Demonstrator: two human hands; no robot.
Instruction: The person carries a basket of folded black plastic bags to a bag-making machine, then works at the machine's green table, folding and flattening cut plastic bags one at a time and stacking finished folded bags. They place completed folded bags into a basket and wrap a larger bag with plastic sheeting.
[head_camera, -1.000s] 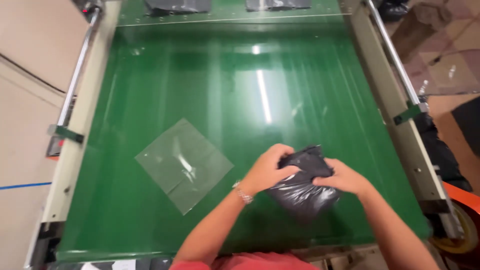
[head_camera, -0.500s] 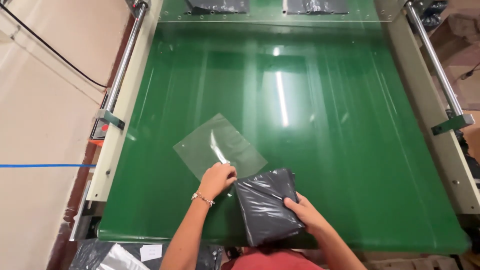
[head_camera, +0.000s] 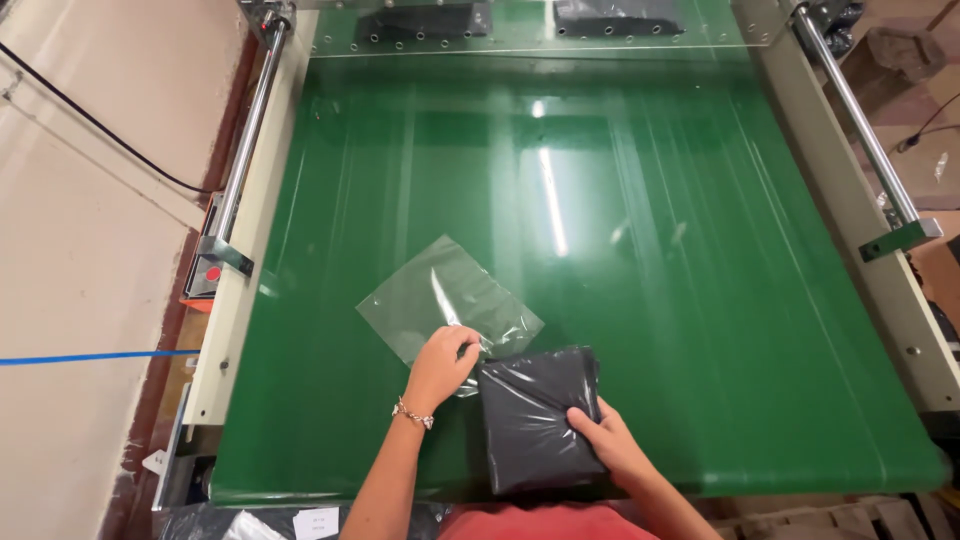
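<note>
Left hand (head_camera: 445, 362) pinches a clear bag's (head_camera: 450, 298) near corner; right hand (head_camera: 605, 442) presses flat on a black bundle (head_camera: 535, 415). The slippery bag could slide off the green belt (head_camera: 650, 250).

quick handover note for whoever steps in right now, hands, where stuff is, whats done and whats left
Left hand: pinching the near edge of the clear bag, which lies flat on the green belt.
Right hand: pressing on the near right corner of the black bundle, which lies flat on the belt at its near edge, beside the clear bag.
Done: bundle folded flat and set down next to the bag.
Left: bundle is not yet inside the clear bag; likely open the bag and slide it in.
</note>
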